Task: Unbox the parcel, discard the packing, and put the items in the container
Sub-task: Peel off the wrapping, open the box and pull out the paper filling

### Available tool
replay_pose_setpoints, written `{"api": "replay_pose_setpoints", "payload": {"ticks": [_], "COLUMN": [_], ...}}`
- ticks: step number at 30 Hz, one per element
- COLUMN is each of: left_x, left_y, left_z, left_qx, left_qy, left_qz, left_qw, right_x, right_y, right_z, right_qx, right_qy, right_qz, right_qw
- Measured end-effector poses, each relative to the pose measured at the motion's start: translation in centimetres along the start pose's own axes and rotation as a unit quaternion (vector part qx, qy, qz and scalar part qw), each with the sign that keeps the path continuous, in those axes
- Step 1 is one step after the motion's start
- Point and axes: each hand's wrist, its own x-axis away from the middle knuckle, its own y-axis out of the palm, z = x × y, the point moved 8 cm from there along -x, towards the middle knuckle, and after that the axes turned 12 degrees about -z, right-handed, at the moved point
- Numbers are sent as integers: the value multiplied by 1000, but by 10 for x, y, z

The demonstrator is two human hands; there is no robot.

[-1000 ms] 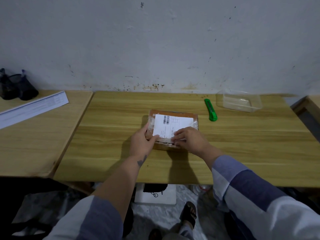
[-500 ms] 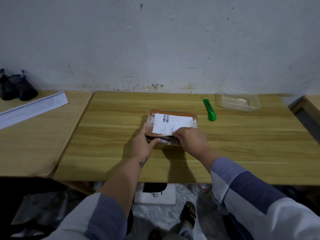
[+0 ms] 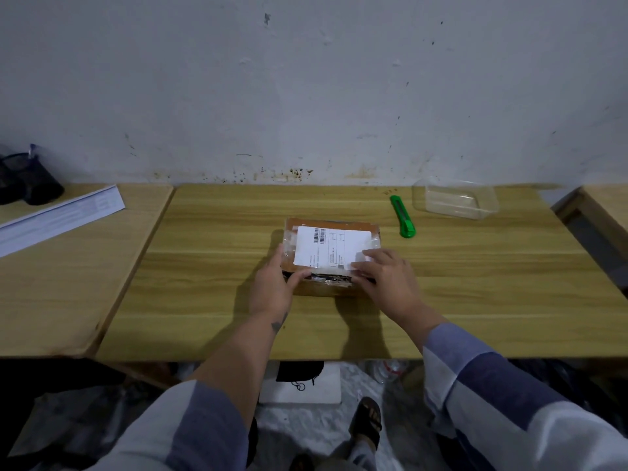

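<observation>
A small brown cardboard parcel point(image 3: 331, 243) with a white shipping label and clear tape lies in the middle of the wooden table point(image 3: 475, 300). My left hand point(image 3: 272, 287) holds its near left corner, thumb on the front edge. My right hand point(image 3: 387, 280) grips the near right edge, fingers on the lid, which is lifted a little so a dark gap shows along the front. A clear plastic container point(image 3: 455, 198) stands empty at the back right. A green box cutter point(image 3: 402, 216) lies between the parcel and the container.
A second table point(image 3: 68, 266) adjoins on the left, with a white sheet of paper point(image 3: 57, 219) and dark mesh pen holders point(image 3: 27, 180). Another table edge point(image 3: 605, 212) shows at far right. The wall runs right behind the tables.
The near edge of the lid has come up, opening a dark gap along the front. My right hand slid to the right corner; the left thumb moved onto the front edge.
</observation>
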Motion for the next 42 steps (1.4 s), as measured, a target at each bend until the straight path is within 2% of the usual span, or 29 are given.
{"api": "replay_pose_setpoints", "payload": {"ticks": [6,8,11,14,20,26,30,36,42], "left_x": [-1,0,4,2,-14,-25,-20,-22,-20], "left_y": [5,6,9,19,64,92,98,95,82], "left_z": [1,3,12,35,72,77,74,72,80], "left_qx": [-8,-32,-127,-220,-317,-370,-410,-330,-299], "left_qy": [1,2,12,93,200,207,206,206,221], "left_qz": [-2,-6,-5,-10,-119,-201,-201,-200,-171], "left_qw": [1000,999,992,971,919,883,866,899,913], "right_x": [1,2,3,6,7,15,21,19,22], "right_y": [8,8,1,-3,1,2,13,18,25], "right_z": [23,22,14,13,18,40,50,61,66], "right_qx": [-42,-48,-18,-24,-84,-169,-328,-330,-400], "right_qy": [56,61,51,46,39,70,115,141,172], "right_qz": [-90,-94,-70,-45,-17,-3,-38,-57,-25], "right_qw": [993,993,996,998,996,983,937,932,900]}}
